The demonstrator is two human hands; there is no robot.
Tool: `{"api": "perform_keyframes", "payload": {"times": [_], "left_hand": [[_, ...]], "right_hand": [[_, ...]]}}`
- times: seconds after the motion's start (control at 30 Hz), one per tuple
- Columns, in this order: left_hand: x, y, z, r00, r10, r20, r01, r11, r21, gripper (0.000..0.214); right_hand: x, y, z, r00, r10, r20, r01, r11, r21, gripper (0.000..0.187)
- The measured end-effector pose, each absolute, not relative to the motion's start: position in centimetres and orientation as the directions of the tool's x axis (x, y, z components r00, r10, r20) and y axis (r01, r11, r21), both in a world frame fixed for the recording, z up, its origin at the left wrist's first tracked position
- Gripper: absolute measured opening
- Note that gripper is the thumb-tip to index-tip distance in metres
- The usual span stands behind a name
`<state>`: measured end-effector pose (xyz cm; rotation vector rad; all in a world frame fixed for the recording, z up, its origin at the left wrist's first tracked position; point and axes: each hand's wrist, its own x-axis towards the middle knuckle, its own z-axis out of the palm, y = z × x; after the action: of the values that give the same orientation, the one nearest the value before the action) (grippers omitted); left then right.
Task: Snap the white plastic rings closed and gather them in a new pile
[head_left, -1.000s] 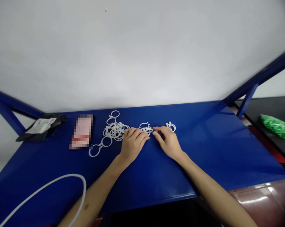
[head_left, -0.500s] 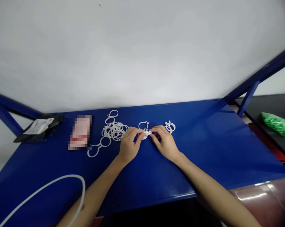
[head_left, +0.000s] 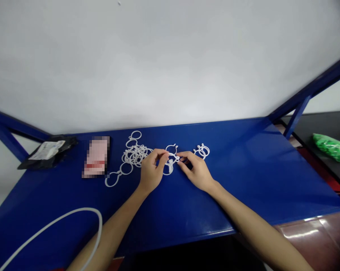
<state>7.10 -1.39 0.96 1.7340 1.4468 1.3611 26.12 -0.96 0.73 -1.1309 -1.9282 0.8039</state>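
Currently both hands, L hand (head_left: 150, 172) & R hand (head_left: 197, 171), pinch 1 white ring (head_left: 170, 162) btwn fingertips over counter (head_left: 243, 180); ring pile (head_left: 136, 155) sits just left of L hand.

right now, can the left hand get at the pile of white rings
Probably yes: the pile of white rings lies right beside the left hand, nothing between, though its fingers pinch a ring.

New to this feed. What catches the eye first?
At mid-table the left hand and right hand pinch one white ring between them over the blue table. A tangled pile of rings lies just left of the left hand, with a smaller cluster behind the right hand. A green bag stands out at far right.
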Motion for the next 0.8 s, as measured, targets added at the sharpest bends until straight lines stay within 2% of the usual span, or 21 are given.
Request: {"api": "perform_keyframes", "payload": {"times": [0.33,0.5,0.67,0.8], "left_hand": [[7.0,-1.4,0.7,-0.067,0.944,0.322,0.384,-0.274,0.882,0.017],[7.0,-1.5,1.1,0.004,0.941,0.339,0.361,-0.318,0.877,0.014],[7.2,-1.5,2.0,0.093,0.850,0.519,0.487,-0.494,0.721,0.010],[7.4,-1.8,1.6,0.223,0.686,0.693,0.615,-0.650,0.446,0.002]], "right_hand": [[25.9,-1.3,1.2,-0.340,0.885,0.317,0.372,0.436,-0.819,0.019],[25.8,-1.0,1.3,-0.248,0.951,0.183,0.187,0.233,-0.954,0.016],[26.1,-0.5,1.2,-0.172,0.980,0.097,0.036,0.105,-0.994,0.022],[26.1,-0.4,1.1,-0.110,0.993,0.048,-0.047,0.043,-0.998,0.027]]}}
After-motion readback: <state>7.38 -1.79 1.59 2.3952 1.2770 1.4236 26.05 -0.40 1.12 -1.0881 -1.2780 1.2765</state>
